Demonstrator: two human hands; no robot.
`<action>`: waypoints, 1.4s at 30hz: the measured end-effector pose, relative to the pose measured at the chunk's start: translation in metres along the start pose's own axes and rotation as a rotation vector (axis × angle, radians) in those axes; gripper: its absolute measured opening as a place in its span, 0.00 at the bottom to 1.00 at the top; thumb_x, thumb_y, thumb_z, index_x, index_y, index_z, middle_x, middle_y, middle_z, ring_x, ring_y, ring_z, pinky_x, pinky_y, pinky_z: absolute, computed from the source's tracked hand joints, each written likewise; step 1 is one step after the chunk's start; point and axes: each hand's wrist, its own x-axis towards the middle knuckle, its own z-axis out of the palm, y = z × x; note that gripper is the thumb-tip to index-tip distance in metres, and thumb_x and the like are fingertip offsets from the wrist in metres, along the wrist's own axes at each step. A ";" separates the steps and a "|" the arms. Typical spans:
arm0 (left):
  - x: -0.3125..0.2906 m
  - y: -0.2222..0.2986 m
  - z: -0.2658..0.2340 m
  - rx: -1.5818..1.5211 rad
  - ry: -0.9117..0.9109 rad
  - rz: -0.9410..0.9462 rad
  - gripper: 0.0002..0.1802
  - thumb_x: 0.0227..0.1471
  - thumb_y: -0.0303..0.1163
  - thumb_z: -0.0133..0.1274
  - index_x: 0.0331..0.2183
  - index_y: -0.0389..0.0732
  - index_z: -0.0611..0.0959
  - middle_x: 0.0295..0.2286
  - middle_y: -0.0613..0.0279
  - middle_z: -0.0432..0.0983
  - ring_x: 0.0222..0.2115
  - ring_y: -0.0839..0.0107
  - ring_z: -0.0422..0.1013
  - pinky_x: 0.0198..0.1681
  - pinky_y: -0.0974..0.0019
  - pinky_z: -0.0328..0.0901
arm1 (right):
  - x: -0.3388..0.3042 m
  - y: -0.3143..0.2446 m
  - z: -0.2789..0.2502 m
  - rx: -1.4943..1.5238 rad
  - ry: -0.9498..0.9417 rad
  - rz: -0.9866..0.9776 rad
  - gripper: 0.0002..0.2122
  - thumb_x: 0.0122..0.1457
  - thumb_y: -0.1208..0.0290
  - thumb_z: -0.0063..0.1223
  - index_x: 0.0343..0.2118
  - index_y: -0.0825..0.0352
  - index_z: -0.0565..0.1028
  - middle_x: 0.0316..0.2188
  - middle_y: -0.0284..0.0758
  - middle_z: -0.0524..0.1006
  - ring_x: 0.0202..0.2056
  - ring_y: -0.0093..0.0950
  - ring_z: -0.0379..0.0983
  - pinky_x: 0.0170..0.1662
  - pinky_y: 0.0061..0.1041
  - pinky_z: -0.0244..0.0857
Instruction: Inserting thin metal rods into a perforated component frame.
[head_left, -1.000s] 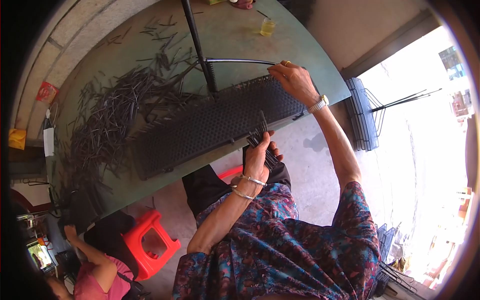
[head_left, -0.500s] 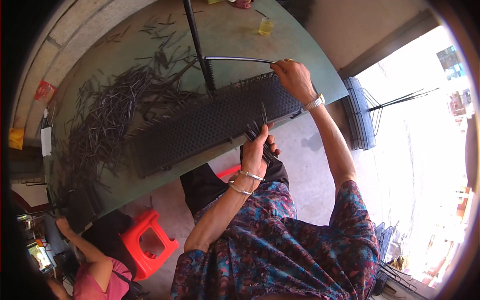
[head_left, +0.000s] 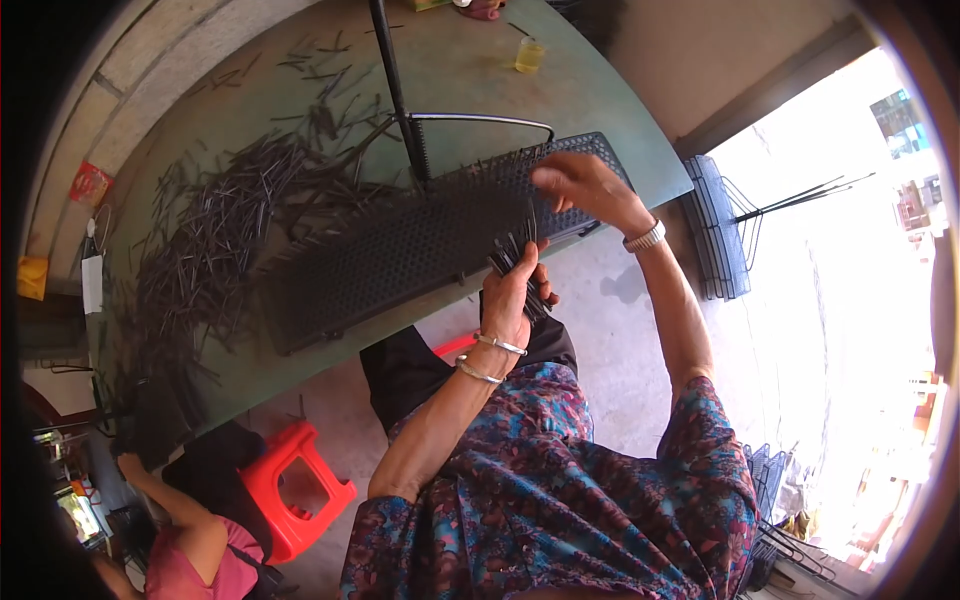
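My left hand (head_left: 515, 290) is closed around a bundle of thin dark strips (head_left: 512, 250), in front of the near edge of a long black perforated panel (head_left: 370, 265). Over the panel's right part, my right hand (head_left: 585, 188) hangs with bent fingers apart, and no object shows in it. Just beyond those fingers ends a curved metal lever (head_left: 490, 119), joined to an upright dark post with a spring (head_left: 420, 150). Short dark strips stand up along the panel's far edge.
A large heap of loose dark strips (head_left: 215, 220) covers the green table's left side. A cup of yellow liquid (head_left: 529, 55) stands at the far edge. At lower left, a co-worker in pink (head_left: 195, 560) is by a red stool (head_left: 295, 490). Wire racks (head_left: 720, 228) stand at right.
My right hand has let go of the lever's end and come down toward me over the panel. My left hand stays nearly still with its bundle.
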 end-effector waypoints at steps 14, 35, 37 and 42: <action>0.003 0.000 0.005 0.157 0.097 -0.013 0.15 0.52 0.41 0.56 0.34 0.38 0.81 0.24 0.61 0.78 0.22 0.72 0.75 0.20 0.72 0.65 | -0.014 0.005 -0.003 0.085 -0.281 -0.003 0.10 0.58 0.66 0.54 0.32 0.70 0.75 0.22 0.31 0.76 0.27 0.19 0.74 0.30 0.20 0.68; 0.014 -0.019 0.002 -0.026 0.023 -0.223 0.16 0.57 0.43 0.50 0.42 0.43 0.75 0.32 0.52 0.77 0.31 0.65 0.75 0.35 0.61 0.70 | 0.014 0.020 -0.040 -0.250 0.632 -0.264 0.06 0.55 0.73 0.51 0.32 0.70 0.74 0.25 0.40 0.78 0.27 0.32 0.77 0.33 0.28 0.69; 0.015 -0.022 0.001 -0.030 0.025 -0.204 0.15 0.57 0.42 0.50 0.41 0.42 0.75 0.32 0.52 0.77 0.31 0.65 0.75 0.36 0.61 0.70 | 0.022 0.027 -0.038 -0.249 0.632 -0.272 0.06 0.55 0.74 0.51 0.32 0.70 0.74 0.25 0.40 0.78 0.27 0.33 0.77 0.33 0.28 0.69; 0.017 -0.026 -0.003 -0.062 0.020 -0.190 0.14 0.58 0.40 0.49 0.41 0.40 0.74 0.33 0.50 0.76 0.34 0.63 0.75 0.39 0.57 0.71 | 0.033 0.039 -0.037 -0.295 0.569 -0.252 0.07 0.57 0.73 0.50 0.35 0.71 0.74 0.26 0.38 0.79 0.30 0.27 0.78 0.34 0.24 0.69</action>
